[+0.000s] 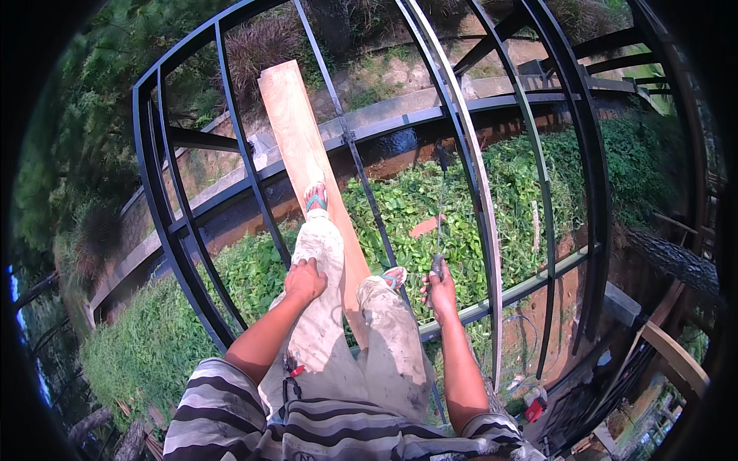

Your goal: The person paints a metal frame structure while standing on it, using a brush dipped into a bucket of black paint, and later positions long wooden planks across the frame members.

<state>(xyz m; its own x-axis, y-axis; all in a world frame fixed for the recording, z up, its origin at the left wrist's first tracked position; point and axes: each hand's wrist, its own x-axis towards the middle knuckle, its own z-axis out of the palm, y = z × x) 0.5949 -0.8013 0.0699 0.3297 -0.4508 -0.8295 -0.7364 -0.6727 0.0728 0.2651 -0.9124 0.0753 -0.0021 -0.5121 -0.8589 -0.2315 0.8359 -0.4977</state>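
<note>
My left hand [305, 282] rests on my left knee, its fingers laid over the pale, stained trouser cloth and holding nothing. To the right, my right hand [439, 292] is closed around the dark grip of a long thin rod tool [440, 211]. The rod points away from me and ends in a dark tip; its exact kind is unclear. Under my left foot, in a sandal with turquoise straps, lies a long wooden plank [296, 131] across the black metal frame [261, 192]. My right foot, also sandalled, is beside the plank, partly hidden by my knee.
Between the frame's bars are open gaps, with green plants [415, 200] below. A pale bar [480, 207] runs lengthwise at the right. Beyond are a concrete edge [400, 105] and a water channel. Timber [676, 357] and a log [676, 265] are at the far right.
</note>
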